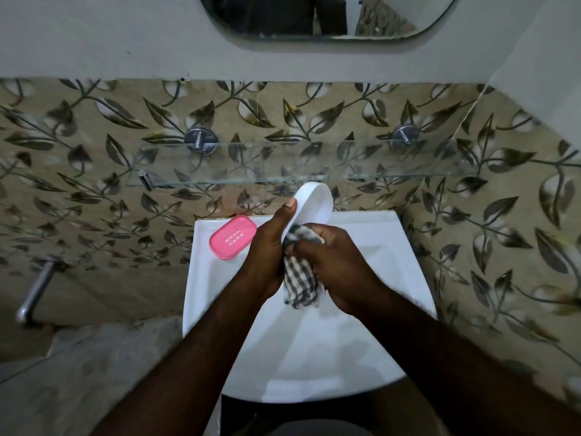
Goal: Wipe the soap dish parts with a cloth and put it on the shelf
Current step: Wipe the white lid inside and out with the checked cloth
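Two hands busy above the white sink, head view only. Left hand wrapped round the lower left edge of the white soap dish base, thumb stretched up along its rim. Holding that base up on end, tilted a little to the right, hollow side hidden from the camera. Upper end close under the front edge of the glass shelf; touching or apart, cannot tell from here.

Right hand curled tight round the checked cloth, pressing a bunch of it against the lower end of the base. Loose tail of cloth hanging down between the two wrists, over the bowl.

Over to the left now: pink slotted insert lying flat on the sink's back left corner, turned at an angle, just beside the left hand and not touching it.

Up on the wall: shelf carried on two chrome brackets, nothing resting on the glass. Leaf-patterned tiles behind and to both sides. Bottom edge of a mirror at the very top. Chrome bar sticking out low on the left wall, blurred.
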### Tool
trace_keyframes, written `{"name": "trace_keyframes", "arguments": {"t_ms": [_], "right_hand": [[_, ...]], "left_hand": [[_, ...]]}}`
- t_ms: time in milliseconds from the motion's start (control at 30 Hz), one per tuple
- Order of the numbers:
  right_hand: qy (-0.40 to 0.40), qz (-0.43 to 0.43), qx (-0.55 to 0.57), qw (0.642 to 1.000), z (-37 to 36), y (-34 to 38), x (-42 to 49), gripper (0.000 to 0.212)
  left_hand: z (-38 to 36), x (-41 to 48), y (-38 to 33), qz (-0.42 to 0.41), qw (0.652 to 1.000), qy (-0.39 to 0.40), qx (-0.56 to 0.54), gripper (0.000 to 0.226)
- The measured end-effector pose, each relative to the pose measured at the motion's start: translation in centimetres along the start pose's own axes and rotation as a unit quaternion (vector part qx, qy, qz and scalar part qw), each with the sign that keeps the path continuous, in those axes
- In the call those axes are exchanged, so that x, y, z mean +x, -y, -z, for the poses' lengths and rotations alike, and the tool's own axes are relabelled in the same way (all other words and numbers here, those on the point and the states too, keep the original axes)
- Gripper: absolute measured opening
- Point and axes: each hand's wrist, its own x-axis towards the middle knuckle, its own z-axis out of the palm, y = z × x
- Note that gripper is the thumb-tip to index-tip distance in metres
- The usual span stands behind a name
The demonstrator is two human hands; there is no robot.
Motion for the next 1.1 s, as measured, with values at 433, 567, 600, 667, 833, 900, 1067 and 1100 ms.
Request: {"name": "trace_keyframes", "arguments": {"t_ms": [433,567,600,667,833,900,1067,1100], "right_hand": [[0.012,0.086,-0.216,0.973,0.4,-1.1,0.3,0.020],[0.045,-0.027,0.142,0.989,0.1,0.6,-0.2,0.019],[0.046,-0.014,0.112,0.993,0.2,0.7,-0.2,0.018],[0.048,0.007,0.004,0.999,0.8,0.8,-0.1,0.014],[-0.026,-0.053,0.135,0.989,4.0,1.9,0.7,0.021],[-0.038,-0.053,0.186,0.980,4.6,2.3,0.8,0.025],[-0.085,0.042,-0.143,0.985,3.2,2.3,1.0,0.041],[-0.103,0.089,-0.226,0.965,2.5,2.0,0.9,0.042]], "left_hand": [[0.1,-0.6,-0.5,-0.004,0.999,-0.017,0.051,0.047],[0.6,-1.0,0.1,0.005,0.998,0.057,-0.039,0.053],[0.8,-0.9,0.2,-0.001,0.997,0.065,-0.041,0.054],[1.0,-1.0,0.3,-0.015,0.997,0.075,-0.030,0.054],[1.9,-0.8,0.2,-0.005,0.992,0.064,-0.111,0.052],[2.1,-0.7,0.4,0.004,0.989,0.061,-0.137,0.048],[1.1,-0.6,1.0,0.005,0.991,0.055,-0.122,0.054],[0.9,-0.4,1.1,0.011,0.992,0.048,-0.117,0.049]]}}
